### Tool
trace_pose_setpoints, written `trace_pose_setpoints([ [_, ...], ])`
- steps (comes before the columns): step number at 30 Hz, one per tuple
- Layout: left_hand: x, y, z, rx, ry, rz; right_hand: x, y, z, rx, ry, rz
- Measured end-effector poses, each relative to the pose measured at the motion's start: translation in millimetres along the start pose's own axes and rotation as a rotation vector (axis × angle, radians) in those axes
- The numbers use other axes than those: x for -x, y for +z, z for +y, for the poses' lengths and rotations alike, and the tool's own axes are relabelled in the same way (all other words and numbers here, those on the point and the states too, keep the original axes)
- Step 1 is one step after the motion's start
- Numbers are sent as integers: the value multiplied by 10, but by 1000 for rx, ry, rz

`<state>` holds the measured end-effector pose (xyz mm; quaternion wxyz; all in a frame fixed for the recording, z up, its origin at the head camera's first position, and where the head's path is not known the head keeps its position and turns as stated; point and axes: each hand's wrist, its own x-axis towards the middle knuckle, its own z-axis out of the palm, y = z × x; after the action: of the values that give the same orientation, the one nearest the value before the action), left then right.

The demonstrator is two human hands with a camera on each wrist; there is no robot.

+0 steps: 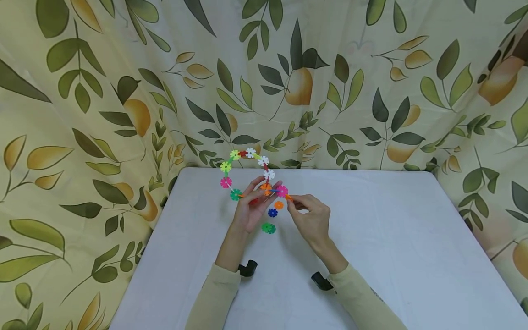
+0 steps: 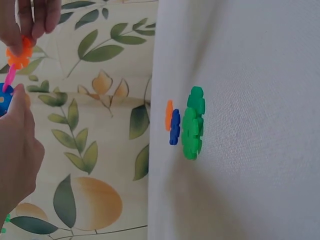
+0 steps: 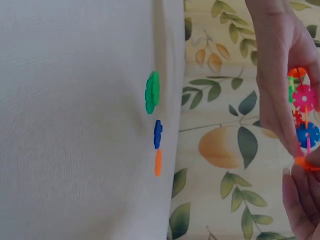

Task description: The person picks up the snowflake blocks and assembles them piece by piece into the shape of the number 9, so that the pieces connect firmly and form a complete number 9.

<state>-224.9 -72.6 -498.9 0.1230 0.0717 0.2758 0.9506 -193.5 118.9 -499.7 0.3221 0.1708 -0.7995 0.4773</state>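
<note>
Disc chain (image 1: 269, 174), held above the table (image 1: 383, 229): right hand (image 1: 311, 220) pinches an orange disc (image 2: 20, 54) at its right end; left hand (image 1: 251, 210) grips just beside, at a blue disc (image 2: 4, 100); the loop arcs away beyond.

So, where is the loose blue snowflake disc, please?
In the head view, the blue snowflake disc lies right of the left hand, between a loose orange disc and overlapping green discs.
</note>
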Motion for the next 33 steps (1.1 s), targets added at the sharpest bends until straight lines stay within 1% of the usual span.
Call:
trace_pose_setpoints([
  [3,0,-1,-4,-11,0,-9,-4,7,-3,-1,-11,0],
  [9,5,-20,-7,-127,-10,-43,-4,11,-8,32,-35,-2],
  [13,4,-13,-23,-145,-32,-61,1,9,0,41,-54,6],
  [15,2,-4,-37,-136,-45,-64,5,7,9,39,-59,13],
  [19,6,19,-74,-121,-63,-46,13,-1,17,33,-51,18],
  [24,3,37,-116,-98,-82,-15,19,-19,25,45,-32,2],
  [27,-1,45,-130,-103,-88,-13,15,-27,29,50,-26,1],
  [30,-4,45,-126,-117,-76,0,9,-21,27,28,-17,10],
  [33,-8,33,-106,-131,-52,9,-6,-5,20,-29,-10,22],
])
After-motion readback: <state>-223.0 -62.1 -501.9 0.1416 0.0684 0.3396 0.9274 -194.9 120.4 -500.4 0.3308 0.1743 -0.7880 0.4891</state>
